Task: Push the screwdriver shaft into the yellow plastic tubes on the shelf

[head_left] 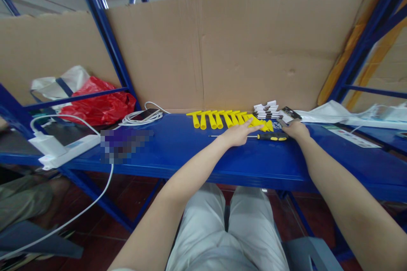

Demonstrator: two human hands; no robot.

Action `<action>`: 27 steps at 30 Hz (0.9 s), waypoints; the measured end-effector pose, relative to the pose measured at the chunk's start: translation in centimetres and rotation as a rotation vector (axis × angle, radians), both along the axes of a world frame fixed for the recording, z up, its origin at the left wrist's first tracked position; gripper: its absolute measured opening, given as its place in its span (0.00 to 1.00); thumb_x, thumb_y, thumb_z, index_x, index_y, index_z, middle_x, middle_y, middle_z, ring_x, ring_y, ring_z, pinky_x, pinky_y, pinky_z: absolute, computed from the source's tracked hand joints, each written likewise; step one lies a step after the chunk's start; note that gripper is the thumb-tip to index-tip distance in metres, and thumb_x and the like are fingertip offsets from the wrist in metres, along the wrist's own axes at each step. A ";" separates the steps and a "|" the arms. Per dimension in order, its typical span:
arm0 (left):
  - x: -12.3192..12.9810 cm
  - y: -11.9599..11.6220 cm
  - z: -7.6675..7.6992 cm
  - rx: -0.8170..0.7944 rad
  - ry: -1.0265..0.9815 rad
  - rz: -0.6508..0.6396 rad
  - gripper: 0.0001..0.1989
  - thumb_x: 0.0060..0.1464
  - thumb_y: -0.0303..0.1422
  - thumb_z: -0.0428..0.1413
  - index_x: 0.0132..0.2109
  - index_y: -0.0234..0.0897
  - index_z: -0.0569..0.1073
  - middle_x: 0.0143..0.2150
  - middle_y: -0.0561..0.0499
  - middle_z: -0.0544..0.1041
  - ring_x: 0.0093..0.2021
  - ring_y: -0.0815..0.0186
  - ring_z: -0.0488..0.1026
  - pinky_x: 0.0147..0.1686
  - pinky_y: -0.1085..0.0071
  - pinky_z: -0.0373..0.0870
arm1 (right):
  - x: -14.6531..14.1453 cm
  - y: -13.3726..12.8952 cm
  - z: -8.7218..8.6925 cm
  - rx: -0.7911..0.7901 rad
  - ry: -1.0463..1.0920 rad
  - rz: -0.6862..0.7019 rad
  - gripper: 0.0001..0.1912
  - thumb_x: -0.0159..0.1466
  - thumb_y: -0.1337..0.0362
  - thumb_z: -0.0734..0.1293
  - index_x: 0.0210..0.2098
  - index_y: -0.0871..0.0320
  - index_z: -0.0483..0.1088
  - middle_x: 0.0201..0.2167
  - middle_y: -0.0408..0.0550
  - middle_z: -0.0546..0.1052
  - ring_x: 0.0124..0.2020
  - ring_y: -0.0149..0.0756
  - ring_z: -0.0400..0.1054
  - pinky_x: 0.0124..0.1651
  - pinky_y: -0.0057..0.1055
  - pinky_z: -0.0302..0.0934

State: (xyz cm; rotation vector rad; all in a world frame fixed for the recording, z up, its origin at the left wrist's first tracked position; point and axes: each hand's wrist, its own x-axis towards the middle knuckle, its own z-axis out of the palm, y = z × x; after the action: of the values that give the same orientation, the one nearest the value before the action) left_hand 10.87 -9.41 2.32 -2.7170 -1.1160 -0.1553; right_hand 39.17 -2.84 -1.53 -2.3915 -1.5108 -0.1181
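Head view, sole view: yellow T-shaped pieces (204, 121), one row on the blue table (178, 146), right of its middle, crossbars to the far side, round tube ends towards the person; the right-hand ones crowded and partly covered. Handling, by judgement: light, stiff, smooth plastic, apt to slide or roll, hardly fragile; best taken by the tubular stem, just below the crossbar. Left hand (238, 134): at the right part of the row, fingers stretched out and apart; whether its grip pinches a piece, cannot tell. Right hand (296, 130): beyond the row's right end, at the near edge of a black-and-white packet (291, 114); fingers mostly hidden, so whether its grip is clamped on anything, cannot tell. Screwdriver (272, 136), black and yellow handle: lying between the hands, shaft pointing left, partly covered by the left hand. White cards (266, 110): stacked unevenly behind the row. Containers: red plastic bag (101, 101), crumpled, far left, contents hidden; white bag (76, 78) with dark band, behind it, contents likewise hidden; packet contents not discernible.
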 end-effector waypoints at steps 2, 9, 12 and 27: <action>0.0 -0.1 0.1 -0.009 -0.009 -0.005 0.40 0.61 0.18 0.45 0.74 0.58 0.52 0.78 0.48 0.48 0.58 0.56 0.75 0.49 0.66 0.74 | -0.1 0.1 -0.1 0.004 0.000 -0.004 0.18 0.61 0.58 0.67 0.43 0.65 0.79 0.45 0.66 0.80 0.51 0.53 0.75 0.46 0.38 0.69; 0.0 -0.2 0.2 -0.028 -0.023 -0.014 0.40 0.61 0.18 0.45 0.74 0.58 0.53 0.78 0.49 0.49 0.59 0.56 0.75 0.48 0.65 0.75 | -0.8 -0.2 0.0 0.038 0.029 -0.010 0.24 0.64 0.57 0.66 0.51 0.71 0.76 0.49 0.71 0.78 0.54 0.55 0.74 0.50 0.39 0.68; 0.0 -0.2 0.2 -0.019 -0.025 -0.015 0.39 0.62 0.19 0.45 0.74 0.58 0.53 0.78 0.49 0.49 0.58 0.55 0.76 0.48 0.65 0.75 | -1.3 -0.7 0.5 0.029 0.064 -0.023 0.27 0.66 0.56 0.65 0.54 0.72 0.75 0.51 0.74 0.77 0.56 0.56 0.73 0.52 0.40 0.68; 0.3 -0.1 -0.2 -0.003 0.011 0.001 0.41 0.61 0.20 0.44 0.74 0.61 0.51 0.78 0.52 0.47 0.56 0.58 0.77 0.50 0.64 0.74 | -2.2 -1.3 0.9 0.082 0.122 -0.086 0.25 0.65 0.59 0.67 0.54 0.75 0.73 0.51 0.76 0.76 0.55 0.55 0.73 0.53 0.40 0.68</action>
State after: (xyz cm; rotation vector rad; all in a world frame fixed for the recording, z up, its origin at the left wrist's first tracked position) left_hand 11.14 -9.49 2.13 -2.7160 -1.1157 -0.1390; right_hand 36.95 -4.10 -0.58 -2.3534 -1.3245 -0.0515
